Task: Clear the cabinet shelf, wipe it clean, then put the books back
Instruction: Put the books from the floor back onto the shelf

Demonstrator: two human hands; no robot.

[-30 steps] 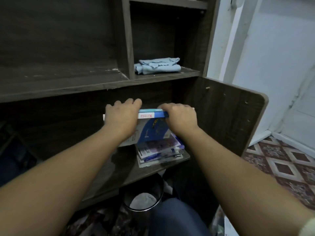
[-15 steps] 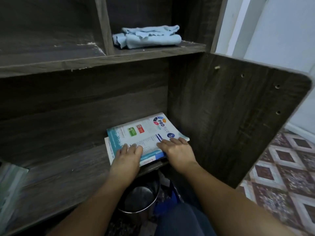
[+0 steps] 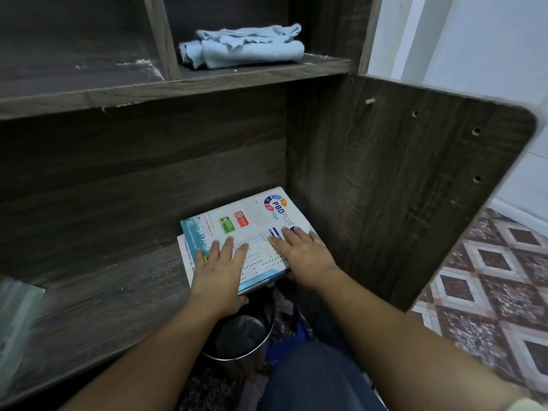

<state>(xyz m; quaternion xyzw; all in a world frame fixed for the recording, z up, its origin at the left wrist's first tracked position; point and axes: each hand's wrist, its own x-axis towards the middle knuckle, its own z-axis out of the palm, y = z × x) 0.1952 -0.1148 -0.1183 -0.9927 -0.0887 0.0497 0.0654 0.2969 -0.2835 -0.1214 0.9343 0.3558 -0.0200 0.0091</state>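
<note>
Books (image 3: 252, 221) lie flat on the lower shelf (image 3: 89, 307), a short stack tucked into its right corner, just beside the side panel (image 3: 400, 188).

Closest in, there's a knee (image 3: 311, 381) in blue denim at the bottom of view. Just beyond it a shiny metal bin (image 3: 240, 336) stands on the ground below the shelf's front edge. Both forearms reach forward over it.

Left hand (image 3: 219, 271) is on the near left part of the top cover, fingers stretched straight and flat, pressing down. Its thumb sits at the stack's front edge; whether it hooks underneath, can't tell. Right hand (image 3: 302, 253) is on the near right part, fingers likewise straight and spread on the cover, gripping nothing, thumb hidden.

The top book is white with teal borders, with "PBD PLUS" printed toward its far right and small red and green boxes beside that. A white one underneath pokes out at the left.

Far left on the shelf there's a pale shape, too smeared to make out. Behind the books is the dark wood back panel (image 3: 148, 173). Higher up is the upper shelf (image 3: 178, 90) with an upright divider (image 3: 160, 37). Right of that lies a folded light-blue cloth (image 3: 246, 46), well apart from the books.

A wooden peg (image 3: 369, 101) sticks out near the side panel's top, with holes beside it. Off to the right are a patterned tile floor (image 3: 489, 292) and a white wall (image 3: 474, 40).
</note>
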